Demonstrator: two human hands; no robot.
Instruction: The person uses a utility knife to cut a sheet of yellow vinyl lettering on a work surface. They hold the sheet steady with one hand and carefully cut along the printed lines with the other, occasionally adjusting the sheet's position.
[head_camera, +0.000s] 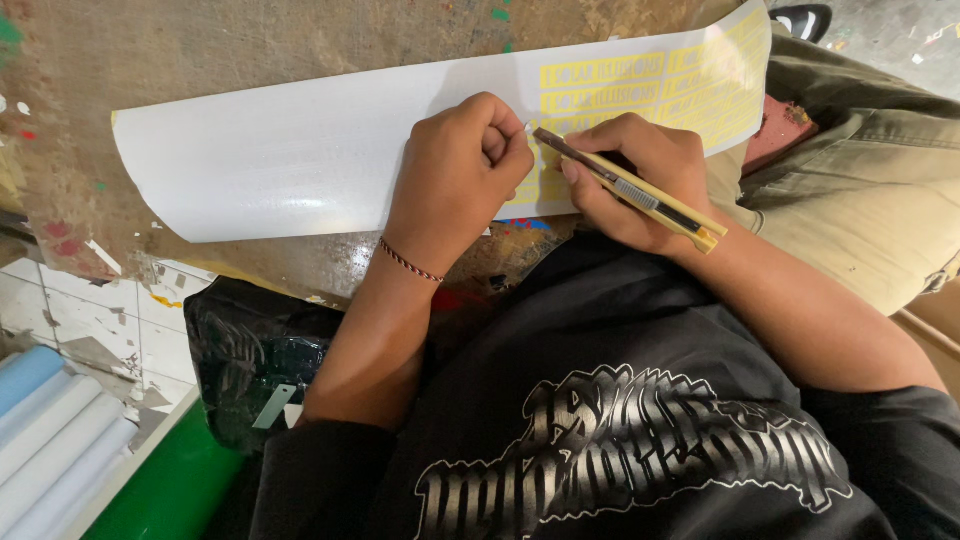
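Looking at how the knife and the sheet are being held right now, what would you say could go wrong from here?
1. The left hand pinches the white backing sheet with yellow stickers right beside the tip of the yellow utility knife; a slip could nick those fingers.
2. The sheet's left end curls up off the worn, paint-flecked table, so it may shift mid-cut.
3. The right hand holds the knife at a low angle, so it might stray into neighbouring stickers.

I am looking at a sign or sticker workshop: a paint-flecked, worn worktop (250, 50) carries a white vinyl sheet (300, 160) with yellow cut lettering, and vinyl rolls (50, 440) lie near left.
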